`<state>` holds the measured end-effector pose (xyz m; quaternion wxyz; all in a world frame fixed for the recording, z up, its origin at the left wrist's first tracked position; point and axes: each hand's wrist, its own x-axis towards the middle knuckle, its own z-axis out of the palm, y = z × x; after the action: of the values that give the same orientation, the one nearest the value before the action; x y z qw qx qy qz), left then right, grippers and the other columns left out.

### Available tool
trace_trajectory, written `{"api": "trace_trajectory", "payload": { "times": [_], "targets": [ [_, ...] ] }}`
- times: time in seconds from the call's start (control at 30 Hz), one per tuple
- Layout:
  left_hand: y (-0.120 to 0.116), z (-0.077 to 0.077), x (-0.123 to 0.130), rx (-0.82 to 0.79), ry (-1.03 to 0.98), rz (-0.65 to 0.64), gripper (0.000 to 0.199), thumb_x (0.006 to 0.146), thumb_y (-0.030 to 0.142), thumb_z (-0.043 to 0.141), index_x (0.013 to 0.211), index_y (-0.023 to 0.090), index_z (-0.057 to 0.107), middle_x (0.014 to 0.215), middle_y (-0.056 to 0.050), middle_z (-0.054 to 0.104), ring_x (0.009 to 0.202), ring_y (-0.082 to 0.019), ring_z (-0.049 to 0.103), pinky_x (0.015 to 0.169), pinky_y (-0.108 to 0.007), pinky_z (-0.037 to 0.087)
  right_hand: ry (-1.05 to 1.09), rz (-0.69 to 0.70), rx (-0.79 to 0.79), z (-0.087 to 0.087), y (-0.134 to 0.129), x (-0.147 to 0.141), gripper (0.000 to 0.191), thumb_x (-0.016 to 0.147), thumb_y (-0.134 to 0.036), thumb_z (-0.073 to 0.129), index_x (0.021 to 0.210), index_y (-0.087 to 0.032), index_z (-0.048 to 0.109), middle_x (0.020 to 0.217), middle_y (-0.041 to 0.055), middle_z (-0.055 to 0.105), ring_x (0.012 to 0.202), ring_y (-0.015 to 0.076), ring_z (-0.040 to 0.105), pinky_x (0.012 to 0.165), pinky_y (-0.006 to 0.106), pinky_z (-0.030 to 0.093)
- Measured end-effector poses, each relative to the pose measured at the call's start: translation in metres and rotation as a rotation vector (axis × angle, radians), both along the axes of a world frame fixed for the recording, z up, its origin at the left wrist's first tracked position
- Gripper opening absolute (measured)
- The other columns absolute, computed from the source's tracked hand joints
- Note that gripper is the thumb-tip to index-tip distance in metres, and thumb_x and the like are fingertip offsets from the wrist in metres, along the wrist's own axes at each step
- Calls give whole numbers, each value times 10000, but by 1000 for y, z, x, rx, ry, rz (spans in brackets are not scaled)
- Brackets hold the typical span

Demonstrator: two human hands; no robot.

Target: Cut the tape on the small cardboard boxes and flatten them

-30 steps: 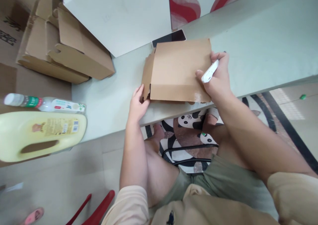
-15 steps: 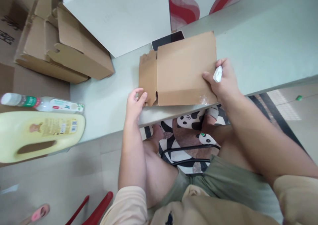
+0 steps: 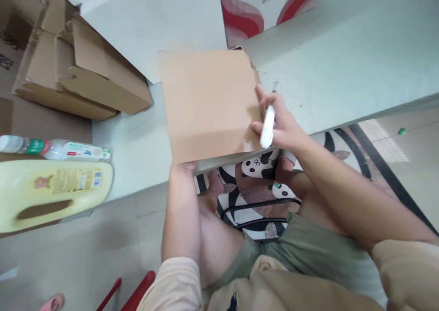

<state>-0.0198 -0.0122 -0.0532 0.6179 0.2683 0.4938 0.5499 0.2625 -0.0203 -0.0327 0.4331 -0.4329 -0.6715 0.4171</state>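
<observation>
Nearest us are our green shorts (image 3: 308, 251), with two red bars (image 3: 139, 291) and a pink slipper (image 3: 53, 302) low on the left. A black rail (image 3: 260, 205) crosses over the panda mat (image 3: 252, 190) below the table (image 3: 343, 64). Our left hand (image 3: 185, 165) is at the box's near left corner; the box covers its fingers, so we cannot tell how they are set. Our right hand (image 3: 283, 126) curls around a white cutter (image 3: 268, 127), its thin blade pointing away from us, and its fingertips meet the box's right side. The box (image 3: 209, 100) is at the table's front edge, between our hands, its broad brown face toward us. To its left, at the table's end, a yellow jug (image 3: 68, 183) lies beside a clear bottle (image 3: 56, 148). Farther left, brown cartons (image 3: 103, 73) stand close together. A dark edge (image 3: 238, 48) peeks past the box's top. Behind, a white case (image 3: 147, 27) and a red-and-white carton (image 3: 270, 9) close off the space; we cannot tell whether the box touches the case.
</observation>
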Motion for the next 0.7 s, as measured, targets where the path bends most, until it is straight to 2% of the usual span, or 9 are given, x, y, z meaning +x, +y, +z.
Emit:
{"api": "trace_trajectory", "payload": {
  "times": [0.07, 0.17, 0.23, 0.3, 0.43, 0.53, 0.63, 0.7],
  "targets": [
    [0, 2, 4, -24, -94, -25, 259, 902, 507, 552, 881, 275, 665, 955, -31, 742, 1001, -225, 707, 846, -362, 614, -183, 80, 7, -4, -1, -7, 403, 813, -369, 693, 1133, -260, 472, 1672, 124, 319, 1585, 336, 226, 1260, 619, 230],
    [1, 8, 11, -4, -147, -56, 347, 938, 558, 471, 918, 278, 675, 990, -54, 743, 1128, -256, 680, 910, -411, 610, -374, 135, 31, -10, 0, -17, 390, 790, -363, 681, 1131, -239, 538, 1558, 153, 487, 1529, 411, 324, 1199, 688, 280],
    [1, 14, 14, 40, -147, -62, 393, 931, 594, 464, 989, 277, 689, 1007, -69, 744, 1170, -274, 665, 945, -432, 600, -383, 125, 39, -10, 1, -19, 381, 790, -355, 672, 1131, -245, 542, 1550, 151, 499, 1509, 408, 361, 1187, 690, 296],
    [1, 17, 14, 99, -139, -46, 468, 899, 660, 477, 1065, 280, 692, 1046, -74, 745, 1180, -289, 660, 936, -427, 602, -301, 80, 36, -8, 1, -17, 369, 803, -363, 672, 1121, -253, 522, 1592, 151, 451, 1516, 385, 362, 1193, 674, 301],
    [1, 17, 12, 122, -37, -12, 672, 777, 826, 530, 1111, 268, 696, 1093, -85, 736, 1183, -327, 658, 840, -373, 613, -70, -112, -7, 0, 1, -6, 367, 845, -411, 656, 1115, -280, 446, 1609, 120, 425, 1551, 310, 321, 1222, 604, 313],
    [3, 11, 14, 131, 116, -80, 720, 681, 776, 719, 1205, 285, 662, 1245, -89, 695, 1285, -345, 606, 918, -383, 591, 111, -281, -26, 1, 5, 5, 335, 844, -415, 633, 1035, -287, 390, 1538, 88, 492, 1487, 273, 431, 1211, 551, 362],
    [4, 4, 19, 170, 316, -215, 851, 601, 645, 876, 1337, 332, 583, 1450, -85, 574, 1390, -340, 527, 1060, -421, 525, 215, -471, -131, 2, 10, 18, 296, 823, -344, 622, 964, -279, 370, 1312, 53, 630, 1227, 262, 634, 1090, 511, 489],
    [5, -1, 22, 176, 525, -250, 904, 576, 611, 908, 1367, 328, 574, 1505, -102, 509, 1450, -366, 450, 1153, -491, 443, 189, -606, -254, 3, 11, 26, 290, 799, -318, 656, 932, -277, 403, 1065, 28, 667, 1038, 258, 682, 938, 466, 562]
  ]
}}
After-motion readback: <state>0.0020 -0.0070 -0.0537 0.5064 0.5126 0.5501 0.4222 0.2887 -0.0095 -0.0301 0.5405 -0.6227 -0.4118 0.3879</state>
